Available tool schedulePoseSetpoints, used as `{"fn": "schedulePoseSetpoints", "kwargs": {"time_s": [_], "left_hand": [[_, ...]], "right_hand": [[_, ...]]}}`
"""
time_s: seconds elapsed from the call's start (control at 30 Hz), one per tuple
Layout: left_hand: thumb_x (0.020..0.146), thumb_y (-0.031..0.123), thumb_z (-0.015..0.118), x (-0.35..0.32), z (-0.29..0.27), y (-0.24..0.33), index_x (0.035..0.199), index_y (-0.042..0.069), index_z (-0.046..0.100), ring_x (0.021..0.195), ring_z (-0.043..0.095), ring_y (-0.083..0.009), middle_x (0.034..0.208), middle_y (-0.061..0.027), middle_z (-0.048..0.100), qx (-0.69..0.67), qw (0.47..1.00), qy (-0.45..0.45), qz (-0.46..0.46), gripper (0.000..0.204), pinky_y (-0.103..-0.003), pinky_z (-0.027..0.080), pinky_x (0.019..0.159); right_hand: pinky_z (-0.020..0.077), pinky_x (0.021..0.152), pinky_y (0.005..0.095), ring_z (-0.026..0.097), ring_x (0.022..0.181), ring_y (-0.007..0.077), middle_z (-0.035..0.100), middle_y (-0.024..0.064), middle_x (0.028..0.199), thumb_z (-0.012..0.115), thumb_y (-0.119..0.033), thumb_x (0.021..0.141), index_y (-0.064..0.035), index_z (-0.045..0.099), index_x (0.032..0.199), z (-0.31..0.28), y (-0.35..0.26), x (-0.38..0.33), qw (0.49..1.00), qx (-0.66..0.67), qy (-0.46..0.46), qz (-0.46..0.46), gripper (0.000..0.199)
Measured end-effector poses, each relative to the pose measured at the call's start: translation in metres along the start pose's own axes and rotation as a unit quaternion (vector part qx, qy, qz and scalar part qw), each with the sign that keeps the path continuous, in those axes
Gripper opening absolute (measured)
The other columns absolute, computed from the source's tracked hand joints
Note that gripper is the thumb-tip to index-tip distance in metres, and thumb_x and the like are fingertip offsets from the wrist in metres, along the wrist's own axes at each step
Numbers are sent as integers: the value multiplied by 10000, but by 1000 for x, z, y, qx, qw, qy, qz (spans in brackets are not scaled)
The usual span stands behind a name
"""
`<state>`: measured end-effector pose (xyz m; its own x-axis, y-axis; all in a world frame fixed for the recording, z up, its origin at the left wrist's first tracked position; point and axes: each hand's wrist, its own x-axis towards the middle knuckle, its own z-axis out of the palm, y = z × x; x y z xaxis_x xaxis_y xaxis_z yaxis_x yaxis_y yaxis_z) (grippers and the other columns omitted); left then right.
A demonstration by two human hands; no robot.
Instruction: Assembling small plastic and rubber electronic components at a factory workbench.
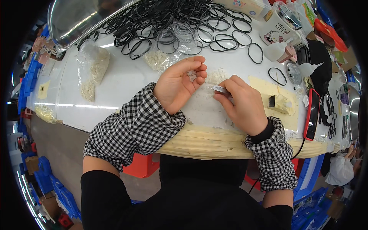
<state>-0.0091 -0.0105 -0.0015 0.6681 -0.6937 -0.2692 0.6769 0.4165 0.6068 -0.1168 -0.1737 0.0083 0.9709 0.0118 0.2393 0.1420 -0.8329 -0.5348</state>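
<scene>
Now pinched a small silvery tool (220, 89) in the right hand (243, 105), near pale bits (217, 76) on the white table (128, 73); held the left hand (178, 84) half curled nearby, unable to tell any contents. Beyond, saw black rings (151, 17) heaped.

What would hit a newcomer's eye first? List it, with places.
The tangle of black rings across the far side of the table would likely strike first. Then, at centre, the right hand pinches a small silvery tool beside pale bits, with the left hand half-curled nearby. A red-edged phone stands out toward the right.
</scene>
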Motion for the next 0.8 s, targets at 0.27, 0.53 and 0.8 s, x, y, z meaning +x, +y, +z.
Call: {"fn": "schedulePoseSetpoints", "kwargs": {"time_s": [0.27, 0.53, 0.8], "left_hand": [[911, 178, 590, 0, 4, -3, 1012, 1, 587, 779, 557, -67, 872, -16, 594, 154, 988, -23, -20, 204, -181, 468, 707], [930, 194, 561, -5, 4, -3, 972, 8, 606, 715, 557, -45, 814, -1, 599, 126, 975, -137, -124, 196, -153, 483, 645], [947, 200, 531, -8, 8, -2, 971, 1, 602, 718, 544, -41, 821, 3, 594, 79, 971, -178, -140, 213, -148, 464, 634]], "right_hand": [[461, 565, 347, 565, 653, 285, 540, 103, 825, 639, -77, 803, -16, 543, 868, -2, -3, 3, 994, 79, 70, 6, 131], [403, 490, 229, 528, 639, 134, 521, 57, 791, 656, -22, 801, -6, 568, 891, -9, -10, 5, 974, 191, 123, -22, 127], [369, 478, 187, 511, 601, 63, 530, 20, 780, 688, -20, 778, -25, 607, 880, -14, -13, 3, 967, 207, 148, -19, 131]]}}
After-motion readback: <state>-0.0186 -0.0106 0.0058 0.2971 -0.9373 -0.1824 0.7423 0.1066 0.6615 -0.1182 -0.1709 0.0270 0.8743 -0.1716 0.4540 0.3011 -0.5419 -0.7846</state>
